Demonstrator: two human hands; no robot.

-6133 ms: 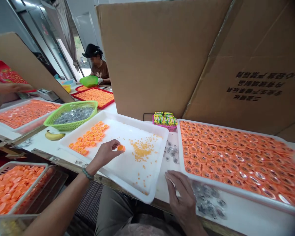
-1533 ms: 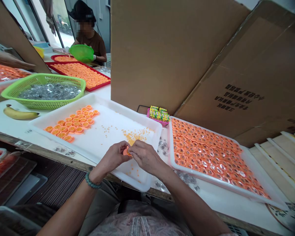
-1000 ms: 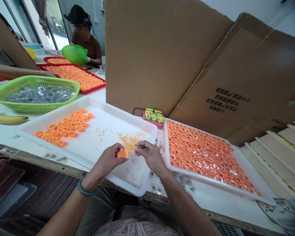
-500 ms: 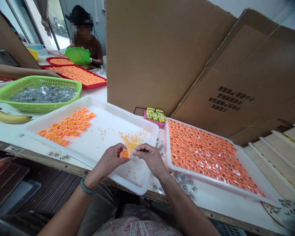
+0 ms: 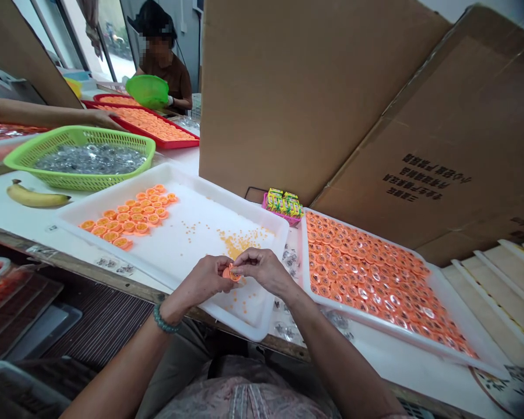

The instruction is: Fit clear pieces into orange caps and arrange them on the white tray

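Left hand [image 5: 202, 280]: our grip clamps an orange cup [image 5: 227, 272], frame centre, probably steadying it.
Right hand [image 5: 266, 270]: at its rim; grip hidden, we cannot tell.

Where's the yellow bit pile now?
Head view, near center: yellow bits lie in the middle white tray, right of its orange pieces, just beyond the right hand.

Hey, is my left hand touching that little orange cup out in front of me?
Touching. In the head view, your left hand grips the orange cup by its side, with no gap showing.
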